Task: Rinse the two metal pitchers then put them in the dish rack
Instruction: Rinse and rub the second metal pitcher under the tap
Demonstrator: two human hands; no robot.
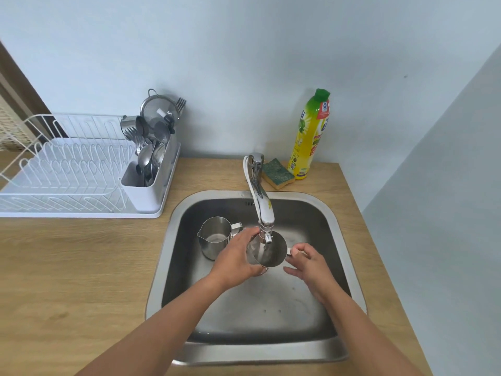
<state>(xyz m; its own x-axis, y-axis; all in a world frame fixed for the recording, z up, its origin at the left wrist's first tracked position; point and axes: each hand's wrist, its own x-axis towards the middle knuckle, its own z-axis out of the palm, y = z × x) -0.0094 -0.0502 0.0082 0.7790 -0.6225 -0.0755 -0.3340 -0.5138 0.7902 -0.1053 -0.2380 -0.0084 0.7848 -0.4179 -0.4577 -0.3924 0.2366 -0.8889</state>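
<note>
Sink set in the counter, rack off at nine o'clock

One pitcher (214, 237) stands in the sink (333, 213) at ten o'clock; the other pitcher (267, 251) sits under the tap (261, 202). Dish rack (67, 175) lies on the counter (81, 267); sponge (278, 173) and bottle (310, 134) stand behind the sink at one o'clock.

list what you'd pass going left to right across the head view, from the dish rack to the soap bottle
dish rack → cutlery holder → pitcher standing in the sink → left hand → pitcher under the faucet → right hand; on the counter behind, the soap bottle is rightmost
</note>
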